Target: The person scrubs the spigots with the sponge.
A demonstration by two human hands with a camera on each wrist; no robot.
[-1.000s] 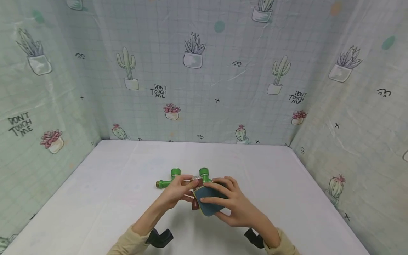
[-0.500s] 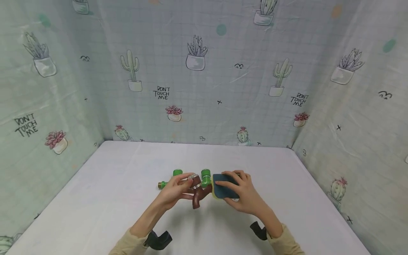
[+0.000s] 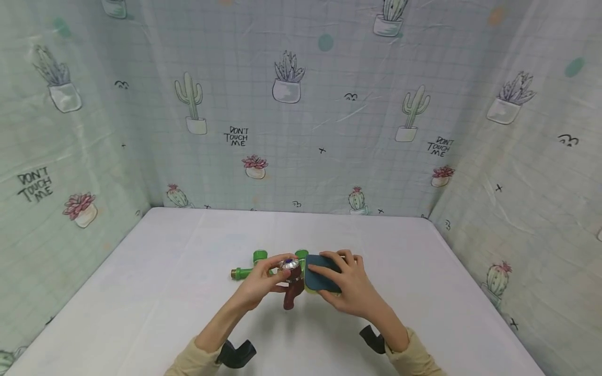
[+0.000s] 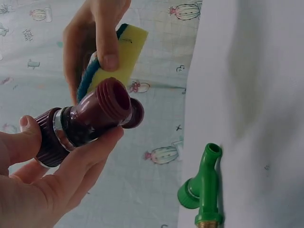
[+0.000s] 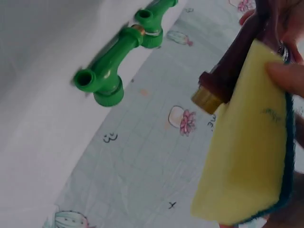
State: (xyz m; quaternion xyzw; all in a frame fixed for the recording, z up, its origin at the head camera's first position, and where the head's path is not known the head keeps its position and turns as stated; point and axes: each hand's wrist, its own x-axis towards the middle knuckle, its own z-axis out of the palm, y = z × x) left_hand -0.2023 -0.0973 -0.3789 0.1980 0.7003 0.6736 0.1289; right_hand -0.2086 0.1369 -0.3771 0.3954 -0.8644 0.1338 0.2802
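Note:
My left hand (image 3: 258, 282) grips a maroon tap (image 3: 292, 296) by its ribbed knob, raised above the table. The tap's spout hangs down in the head view; its open mouth shows in the left wrist view. In my right hand (image 3: 350, 286) is a sponge (image 3: 322, 272), yellow on one face and dark blue-green on the other. The sponge's yellow side (image 5: 242, 152) lies along the tap's body, next to the brass threaded end (image 5: 207, 99). Behind the hands two green taps lie on the table, a left one (image 3: 242, 273) and a right one (image 3: 301, 254), partly hidden.
Two black elbow-shaped pieces show beside the sleeves, one at the left (image 3: 239, 355) and one at the right (image 3: 372, 339). The white table (image 3: 188, 245) ends at a cactus-print cloth (image 3: 324, 120) that rises behind it and at both sides.
The sponge first slid right off the tap's front toward its threaded end, then came back slightly left. The tap has turned, so its knob top now faces up toward the head camera.

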